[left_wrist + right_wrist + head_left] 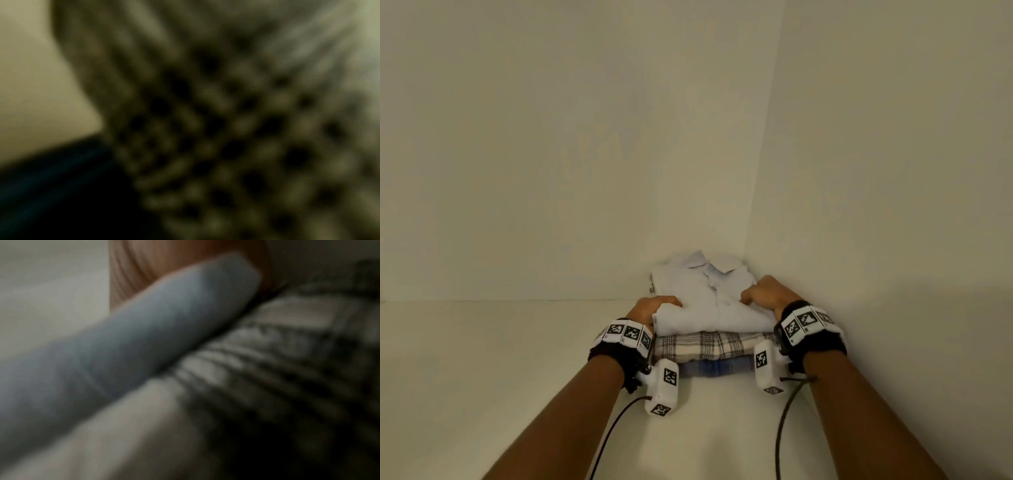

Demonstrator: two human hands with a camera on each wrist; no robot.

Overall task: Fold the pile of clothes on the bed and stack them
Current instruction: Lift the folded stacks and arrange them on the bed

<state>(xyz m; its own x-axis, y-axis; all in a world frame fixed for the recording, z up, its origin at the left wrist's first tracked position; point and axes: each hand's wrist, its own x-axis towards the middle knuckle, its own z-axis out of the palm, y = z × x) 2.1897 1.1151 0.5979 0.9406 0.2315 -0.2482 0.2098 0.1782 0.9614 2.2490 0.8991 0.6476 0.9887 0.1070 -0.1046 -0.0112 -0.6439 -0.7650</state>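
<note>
pale shirt on top of the stack, both hands at its sides

a folded pale blue shirt (709,298) lies collar away from the person on top of a folded plaid shirt (709,344), which sits on a folded blue garment (717,368). the stack rests on the white bed (500,370), close to the corner where two walls (585,137) meet. the left hand (654,310) grasps the shirt's near left corner, fingers curled over its edge. the right hand (765,294) lies on the shirt's right side with fingers bent onto the cloth; whether it actually grips cannot be told. both wrist views are blurred, showing plaid and pale fabric up close.
</note>
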